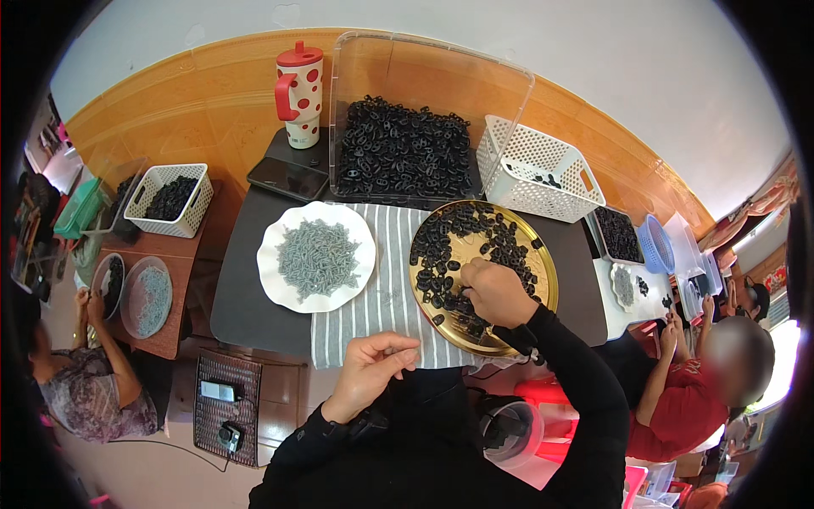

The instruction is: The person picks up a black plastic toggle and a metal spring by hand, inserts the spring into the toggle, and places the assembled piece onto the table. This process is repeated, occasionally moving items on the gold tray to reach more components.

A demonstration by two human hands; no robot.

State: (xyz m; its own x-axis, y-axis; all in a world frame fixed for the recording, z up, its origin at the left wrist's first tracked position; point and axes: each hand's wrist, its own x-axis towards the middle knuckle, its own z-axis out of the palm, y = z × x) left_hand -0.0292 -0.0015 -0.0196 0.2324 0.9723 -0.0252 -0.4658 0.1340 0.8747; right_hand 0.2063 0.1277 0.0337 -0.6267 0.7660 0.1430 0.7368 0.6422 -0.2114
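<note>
My right hand (500, 294) reaches into the round gold tray (548, 263), its fingers pinched down among small oval black plastic pieces (454, 222). Whatever sits between those fingertips is hidden by the hand. In front of the striped grey cloth's near edge, my left hand (370, 373) is held with thumb and fingers pressed together; anything in that pinch is too small to make out. A white scalloped plate (270, 280) to the left carries a heap of small grey-green rod-like pieces (318, 257). The striped cloth (386, 288) lies between plate and tray, partly under both.
Behind stands a clear bin (407, 153) of black pieces, beside a white perforated basket (543, 191). A spotted tumbler (301, 97) and a phone (288, 178) are at the back left. Two people (93, 382) (704, 382) sit at side tables. A pink-red stool (551, 407) stands below right.
</note>
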